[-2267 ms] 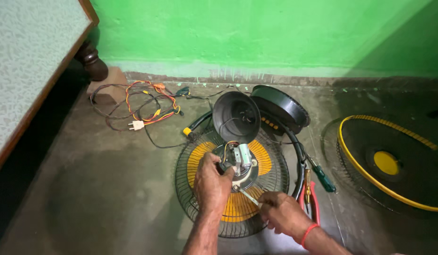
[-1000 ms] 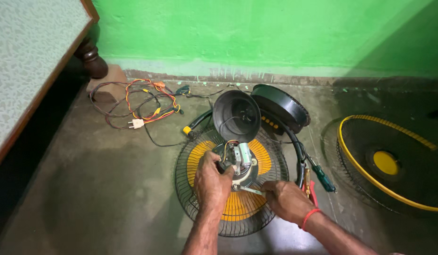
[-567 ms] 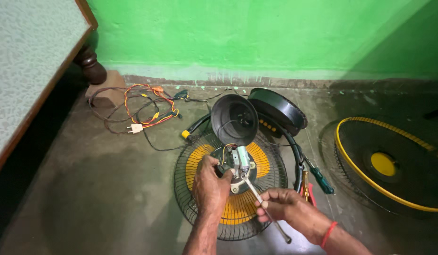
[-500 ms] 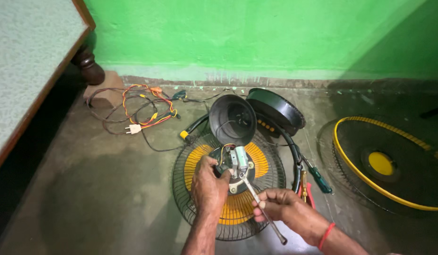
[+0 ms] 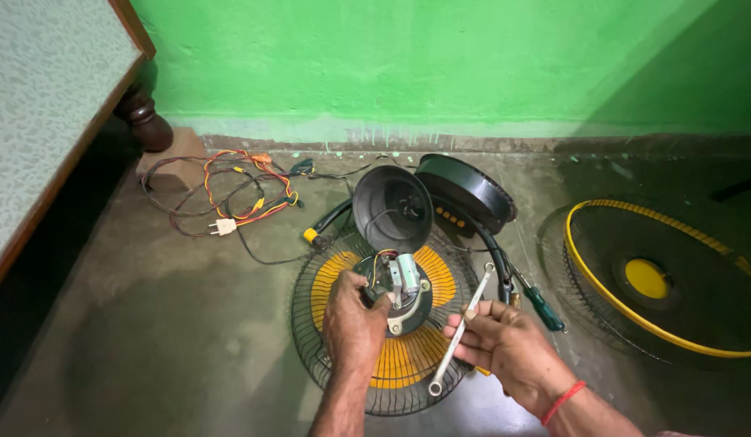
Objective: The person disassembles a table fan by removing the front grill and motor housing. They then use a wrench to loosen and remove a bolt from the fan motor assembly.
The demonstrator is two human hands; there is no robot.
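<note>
A fan motor assembly (image 5: 401, 285) with a metal block and coloured wires sits at the centre of a black wire fan guard with a yellow middle (image 5: 327, 279), flat on the floor. My left hand (image 5: 353, 324) grips the motor's left side. My right hand (image 5: 505, 350) holds a long silver ring spanner (image 5: 458, 333) by its middle. The spanner slants away from the motor, its upper end up and right of it, clear of the motor.
A black plastic motor cover (image 5: 391, 206) and a round black base (image 5: 466, 191) lie behind the guard. A green-handled screwdriver (image 5: 544, 306) is at right. A second guard with yellow rim (image 5: 659, 279) lies far right. Tangled wires (image 5: 229, 194) and a table leg (image 5: 144, 121) are at left.
My right hand has drawn the spanner off the motor and swung it to the right. The left hand keeps its grip on the motor.
</note>
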